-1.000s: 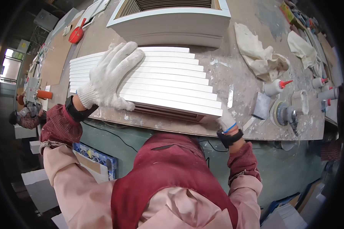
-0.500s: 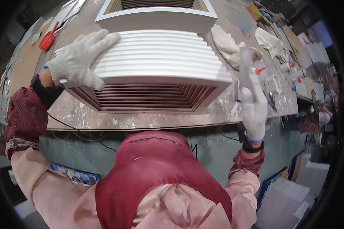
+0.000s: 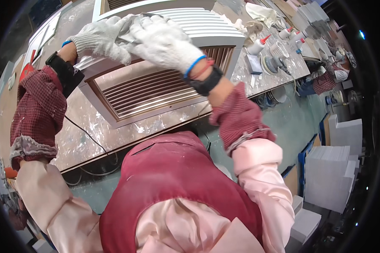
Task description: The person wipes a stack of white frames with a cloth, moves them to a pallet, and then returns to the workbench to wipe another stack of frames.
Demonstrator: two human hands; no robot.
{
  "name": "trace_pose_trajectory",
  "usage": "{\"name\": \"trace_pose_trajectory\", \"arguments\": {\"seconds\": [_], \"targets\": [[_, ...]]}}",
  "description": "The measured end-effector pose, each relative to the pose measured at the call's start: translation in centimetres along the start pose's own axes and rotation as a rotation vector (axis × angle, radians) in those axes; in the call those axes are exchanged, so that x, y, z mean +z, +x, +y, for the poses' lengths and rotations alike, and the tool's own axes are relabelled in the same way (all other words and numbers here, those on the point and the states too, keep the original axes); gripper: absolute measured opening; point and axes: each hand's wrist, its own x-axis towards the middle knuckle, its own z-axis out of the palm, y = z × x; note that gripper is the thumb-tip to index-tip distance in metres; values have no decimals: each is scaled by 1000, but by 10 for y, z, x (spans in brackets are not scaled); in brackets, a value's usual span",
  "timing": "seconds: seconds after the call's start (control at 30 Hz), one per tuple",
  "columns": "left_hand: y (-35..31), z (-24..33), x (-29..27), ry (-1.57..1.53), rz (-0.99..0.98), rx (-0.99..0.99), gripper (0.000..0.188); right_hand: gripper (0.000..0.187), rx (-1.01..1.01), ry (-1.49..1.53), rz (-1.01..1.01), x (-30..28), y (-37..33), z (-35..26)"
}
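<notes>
A white louvred panel box with a brown-edged frame opening stands on the workbench before me. My left hand, in a white knit glove, rests on its upper left part with fingers and thumb apart. My right hand, gloved alike, reaches across and lies over the slats close beside the left. A thin grey piece shows between the two hands, at the right hand's fingers; its kind is unclear. Both hands hide the slats beneath them.
Behind stands another white frame. On the bench's right lie a glue bottle with a red tip, a small box, a sander and a white cloth. Stacked white boards stand at the lower right.
My right hand has moved left from beside the panel onto its top, next to my left hand. The view has turned, and the panel now appears tilted, its right side higher.
</notes>
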Motion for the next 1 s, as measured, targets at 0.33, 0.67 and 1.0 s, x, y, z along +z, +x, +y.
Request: {"name": "trace_pose_trajectory", "arguments": {"seconds": [0.33,0.67,1.0], "targets": [[4,4,11,-65,65,-23,126,29,116,-236,-384,18,-71,140],[7,9,10,-37,117,2,133,33,513,14,-424,4,-105,181],[-11,-16,14,-96,0,29,124,42,325,216,-458,-45,20,18]]}}
